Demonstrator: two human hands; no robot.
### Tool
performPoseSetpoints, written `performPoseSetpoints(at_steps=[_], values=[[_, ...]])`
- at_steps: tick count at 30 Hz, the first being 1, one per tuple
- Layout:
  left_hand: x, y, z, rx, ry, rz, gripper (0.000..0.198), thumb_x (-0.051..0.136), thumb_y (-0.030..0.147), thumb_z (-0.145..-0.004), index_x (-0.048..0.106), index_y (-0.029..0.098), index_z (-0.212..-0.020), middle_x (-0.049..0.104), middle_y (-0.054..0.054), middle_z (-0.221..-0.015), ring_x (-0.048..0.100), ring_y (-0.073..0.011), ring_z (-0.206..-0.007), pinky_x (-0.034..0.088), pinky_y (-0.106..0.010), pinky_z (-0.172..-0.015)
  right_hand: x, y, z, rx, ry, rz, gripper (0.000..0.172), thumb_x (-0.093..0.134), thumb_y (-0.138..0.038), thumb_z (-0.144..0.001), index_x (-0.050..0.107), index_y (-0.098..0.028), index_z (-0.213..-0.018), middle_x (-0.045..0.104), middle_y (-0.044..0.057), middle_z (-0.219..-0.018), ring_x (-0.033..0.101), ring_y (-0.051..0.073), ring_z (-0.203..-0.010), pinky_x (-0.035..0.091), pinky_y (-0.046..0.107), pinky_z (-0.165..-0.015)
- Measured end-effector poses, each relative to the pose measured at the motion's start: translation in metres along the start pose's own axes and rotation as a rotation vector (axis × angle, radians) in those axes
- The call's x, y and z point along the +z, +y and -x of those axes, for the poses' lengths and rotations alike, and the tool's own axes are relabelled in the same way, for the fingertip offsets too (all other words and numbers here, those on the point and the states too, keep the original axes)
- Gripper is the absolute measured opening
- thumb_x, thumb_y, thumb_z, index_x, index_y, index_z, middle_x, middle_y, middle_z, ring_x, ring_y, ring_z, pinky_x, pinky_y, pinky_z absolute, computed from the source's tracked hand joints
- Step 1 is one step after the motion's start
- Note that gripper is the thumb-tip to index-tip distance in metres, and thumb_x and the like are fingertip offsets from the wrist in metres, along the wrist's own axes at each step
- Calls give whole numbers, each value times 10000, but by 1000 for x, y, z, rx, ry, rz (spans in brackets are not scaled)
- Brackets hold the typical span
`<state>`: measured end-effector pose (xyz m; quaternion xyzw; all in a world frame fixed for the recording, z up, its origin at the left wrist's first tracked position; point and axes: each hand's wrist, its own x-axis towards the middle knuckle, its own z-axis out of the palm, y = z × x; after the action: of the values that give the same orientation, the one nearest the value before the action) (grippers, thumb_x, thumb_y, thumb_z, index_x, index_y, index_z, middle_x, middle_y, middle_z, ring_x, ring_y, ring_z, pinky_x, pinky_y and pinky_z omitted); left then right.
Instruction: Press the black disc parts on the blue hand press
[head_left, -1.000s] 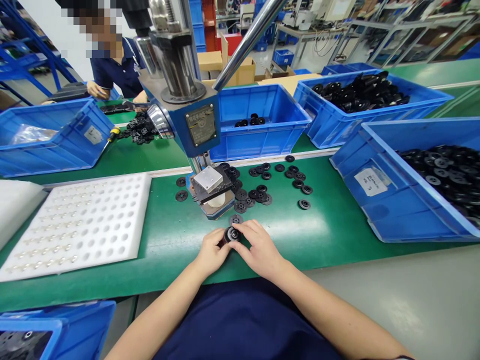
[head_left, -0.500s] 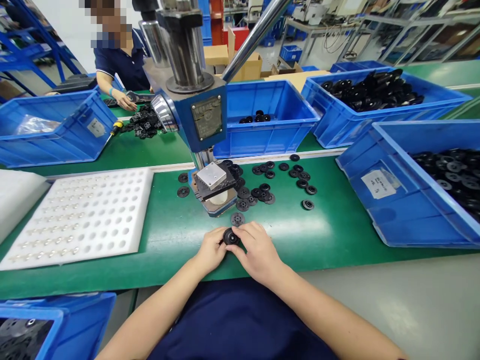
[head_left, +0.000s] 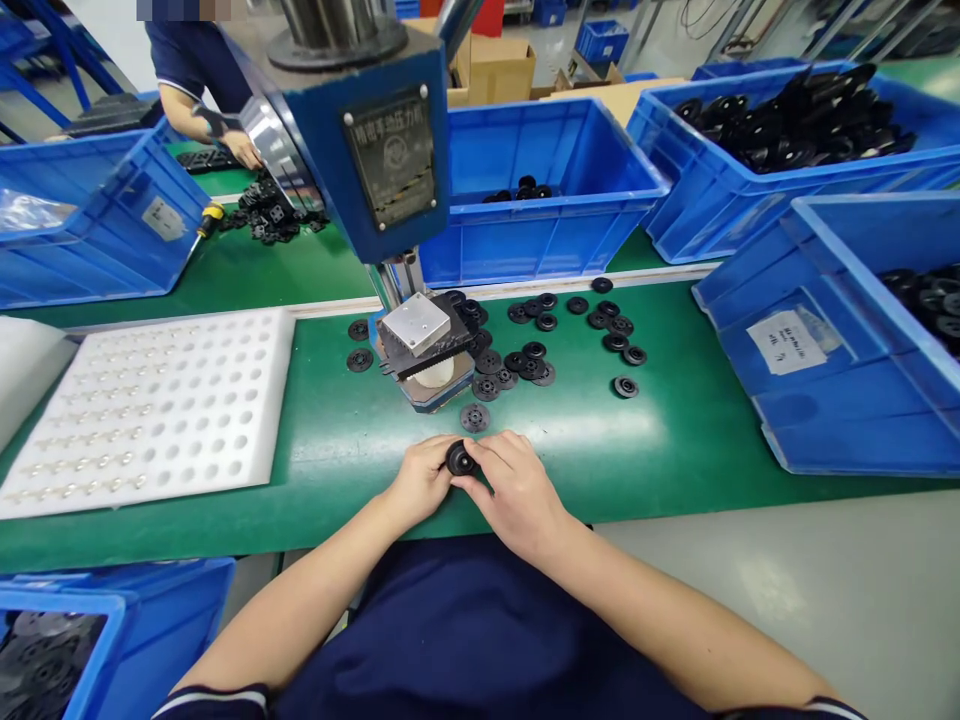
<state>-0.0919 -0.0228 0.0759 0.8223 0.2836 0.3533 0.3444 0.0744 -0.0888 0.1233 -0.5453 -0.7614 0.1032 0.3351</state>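
Between my two hands is a round black plastic wheel [head_left: 460, 458], held just above the front of the green bench [head_left: 345, 440]. My left hand [head_left: 421, 482] grips its left side, with the fingers partly hidden behind it. On the other side my right hand [head_left: 517, 490] pinches the wheel between thumb and fingers. A flat black disc [head_left: 474, 417] lies on the bench just beyond my hands. Behind it stands a blue hand press [head_left: 397, 150] with a metal block [head_left: 416, 323] on a black plate over its base. Several more black discs [head_left: 487, 362] lie right of the base.
A white foam tray [head_left: 255, 400] with rows of holes, partly filled with small pale parts, lies left. Blue bins [head_left: 540, 235] line the back; another bin [head_left: 847, 400] stands right, one [head_left: 172, 620] lower left. Across the bench a co-worker's hand [head_left: 244, 150] is near black parts [head_left: 270, 210].
The camera view has tipped downward and come closer, so the press looks larger. Both hands keep their hold on the wheel, which appears turned only slightly.
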Motion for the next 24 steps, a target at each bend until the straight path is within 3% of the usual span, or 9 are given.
performPoseSetpoints(at_steps=[10,16,21,24], values=[[2,4,-1,-63,-13,12,198,544,142,-909,715,178,-1001,749,-94,-913,715,-224,-864,586,-367,-794,-4,8,-2,24,-3,-36,317,665,-335,-904,663,-168,-1173,684,113,-946,602,248,-874,516,430,-788],[3,16,-2,-222,25,92,260,631,266,-871,631,181,-1116,697,-23,-761,628,-159,-651,526,-272,-624,-21,11,-18,226,-48,-194,241,684,-410,-874,725,-215,-1011,655,33,-772,618,187,-751,526,337,-718],[5,17,-2,-268,44,120,153,670,312,-840,604,182,-884,563,54,-598,517,-103,-519,429,-212,-524,-24,25,-24,356,-46,-363,427,524,-557,-929,732,-188,-985,716,73,-855,641,178,-715,524,301,-651],[6,17,-2,-267,95,62,148,662,314,-850,619,174,-872,549,46,-592,497,-105,-515,414,-224,-525,-18,44,-18,415,51,-320,550,382,-609,-968,718,-194,-836,732,81,-840,644,178,-673,515,296,-626]])
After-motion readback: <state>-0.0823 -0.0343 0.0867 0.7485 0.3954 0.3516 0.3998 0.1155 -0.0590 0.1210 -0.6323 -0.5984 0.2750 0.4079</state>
